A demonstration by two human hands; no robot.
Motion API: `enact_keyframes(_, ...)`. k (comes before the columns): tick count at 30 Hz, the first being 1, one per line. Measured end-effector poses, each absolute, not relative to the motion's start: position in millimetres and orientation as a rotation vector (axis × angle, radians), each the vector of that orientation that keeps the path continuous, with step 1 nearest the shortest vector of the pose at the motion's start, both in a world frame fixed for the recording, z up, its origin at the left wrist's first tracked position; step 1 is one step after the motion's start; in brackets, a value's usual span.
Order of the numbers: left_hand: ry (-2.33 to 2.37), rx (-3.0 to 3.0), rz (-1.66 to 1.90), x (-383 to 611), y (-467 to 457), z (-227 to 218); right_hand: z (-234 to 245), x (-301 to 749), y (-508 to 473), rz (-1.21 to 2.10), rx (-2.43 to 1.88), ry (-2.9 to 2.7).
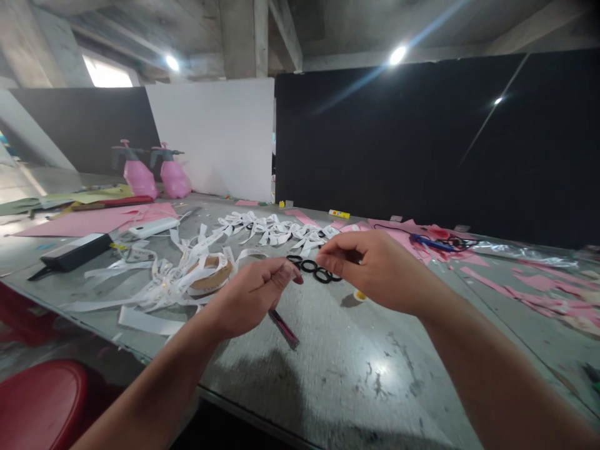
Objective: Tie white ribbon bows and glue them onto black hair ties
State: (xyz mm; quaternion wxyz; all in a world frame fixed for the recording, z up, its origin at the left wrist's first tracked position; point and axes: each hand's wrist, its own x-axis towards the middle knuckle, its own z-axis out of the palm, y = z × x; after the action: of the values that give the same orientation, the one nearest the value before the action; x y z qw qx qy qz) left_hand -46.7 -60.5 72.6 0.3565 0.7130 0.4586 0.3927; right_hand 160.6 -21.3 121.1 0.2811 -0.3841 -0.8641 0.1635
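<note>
My left hand [250, 297] is closed in a fist above the grey table [356, 369], and a thin dark pink-striped stick [284, 329] pokes out below it. My right hand [370, 265] is pinched shut just right of it, fingertips at a cluster of small black rings [313, 269] lying between both hands. Whether the right fingers grip a ring I cannot tell. Left of my left hand a roll of white printed ribbon [210, 275] sits among loose ribbon strips [154, 287].
White ribbon bows [276, 230] lie in a row farther back. Pink paper scraps [539, 294] and a dark cable [435, 242] cover the right side. Two pink spray bottles [157, 175], pink sheets and a black box [75, 251] stand at left. A red stool [42, 400] is near left.
</note>
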Motion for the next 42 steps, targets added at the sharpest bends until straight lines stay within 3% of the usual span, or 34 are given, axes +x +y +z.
enact_keyframes(14, 1.156, 1.779, 1.039, -60.1, -60.7, 62.9, 110.0, 156.6, -3.3, 0.186, -1.162, -2.249)
enact_keyframes(20, 1.301, 1.747, 1.101, -84.6, -67.1, 62.3, 61.8, 126.7, 7.5, 0.051, -1.478, -2.178)
enact_keyframes(24, 1.393, 1.667, 1.226, -99.9, -64.7, 61.7, 19.4, 96.4, -17.1, 0.311, -1.444, -2.579)
enact_keyframes(28, 1.486, 1.754, 1.152, -106.9, -62.5, 63.9, -2.0, 83.4, -35.0, 0.286, -1.435, -2.813)
enact_keyframes(35, 1.826, 1.994, 0.805, -103.1, -58.1, 61.1, 23.4, 98.4, -28.8, 0.583, -1.267, -2.780)
enact_keyframes(42, 1.500, 1.796, 0.903, -105.0, -62.0, 58.6, 60.4, 107.5, -43.8, 0.528, -1.240, -2.520)
